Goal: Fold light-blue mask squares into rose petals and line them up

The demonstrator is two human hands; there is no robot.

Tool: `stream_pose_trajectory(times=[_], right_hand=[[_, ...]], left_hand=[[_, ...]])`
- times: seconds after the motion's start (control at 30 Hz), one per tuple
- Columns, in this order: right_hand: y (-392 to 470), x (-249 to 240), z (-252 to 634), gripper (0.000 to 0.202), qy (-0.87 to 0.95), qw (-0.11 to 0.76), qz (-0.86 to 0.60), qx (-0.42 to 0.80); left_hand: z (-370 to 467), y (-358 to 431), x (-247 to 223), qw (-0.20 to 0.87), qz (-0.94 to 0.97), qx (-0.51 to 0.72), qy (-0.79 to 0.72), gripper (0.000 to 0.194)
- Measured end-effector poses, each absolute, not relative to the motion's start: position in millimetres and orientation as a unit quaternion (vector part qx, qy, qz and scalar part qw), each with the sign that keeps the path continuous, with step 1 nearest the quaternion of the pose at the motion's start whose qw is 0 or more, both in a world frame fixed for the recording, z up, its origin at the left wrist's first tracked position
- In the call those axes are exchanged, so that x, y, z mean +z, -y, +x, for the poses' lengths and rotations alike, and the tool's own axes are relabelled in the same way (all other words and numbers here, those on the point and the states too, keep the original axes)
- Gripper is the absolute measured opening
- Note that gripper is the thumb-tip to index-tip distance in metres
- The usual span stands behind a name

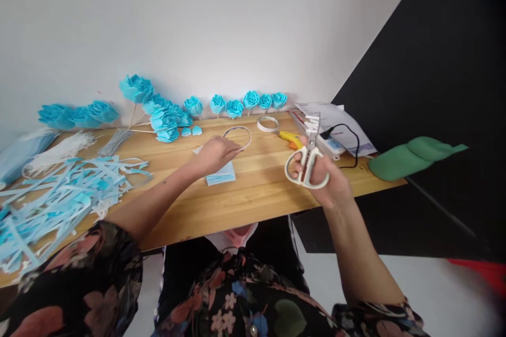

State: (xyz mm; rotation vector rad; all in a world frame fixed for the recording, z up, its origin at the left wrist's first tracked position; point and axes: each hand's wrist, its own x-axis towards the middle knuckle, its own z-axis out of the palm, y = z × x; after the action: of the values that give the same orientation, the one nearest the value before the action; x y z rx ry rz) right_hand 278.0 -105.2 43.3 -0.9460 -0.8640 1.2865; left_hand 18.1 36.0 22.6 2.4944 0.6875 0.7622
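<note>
My left hand (217, 156) reaches over the table with thumb and fingers pinched at the near edge of a thin white tape ring (250, 137). Beneath that hand lies a stack of light blue sheets (221, 175), partly covered. My right hand (334, 181) grips a pair of white-handled scissors (306, 166), blades pointing up, fingers through the handle loops. White strips (312, 124) show across the blades. Beyond the hands, a second white tape roll (268, 124) lies flat, near a yellow-and-orange tool (290, 139).
Blue paper flowers (251, 99) line the wall, several on sticks. Cut blue strips (59, 202), white cords (63, 150) and grey wires (114, 142) cover the left side. To the right are a power strip (334, 147), a black cable (358, 142) and a green bottle-shaped object (399, 160).
</note>
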Motion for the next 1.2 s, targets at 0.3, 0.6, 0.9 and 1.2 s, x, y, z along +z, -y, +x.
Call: stream_pose_trajectory(times=[0.3,0.6,0.9,1.2], right_hand=[[137.7,19.1,291.6,0.044,0.447,0.485,-0.497,0.564],[119.9,20.1,275.1,0.040,0.528,0.471,-0.520,0.479],[123.3,15.5,233.6,0.041,0.655,0.359,-0.577,0.331],[121.8,35.0,241.4,0.045,0.712,0.261,-0.564,0.326]], left_hand=[[121.9,-89.4,12.5,0.286,0.855,0.344,-0.263,0.013],[62.3,44.0,23.0,0.623,0.723,0.198,-0.224,0.046],[31.9,83.7,-2.2,0.716,0.604,0.220,-0.274,0.051],[5.2,81.0,-4.3,0.682,0.655,0.188,-0.266,0.053]])
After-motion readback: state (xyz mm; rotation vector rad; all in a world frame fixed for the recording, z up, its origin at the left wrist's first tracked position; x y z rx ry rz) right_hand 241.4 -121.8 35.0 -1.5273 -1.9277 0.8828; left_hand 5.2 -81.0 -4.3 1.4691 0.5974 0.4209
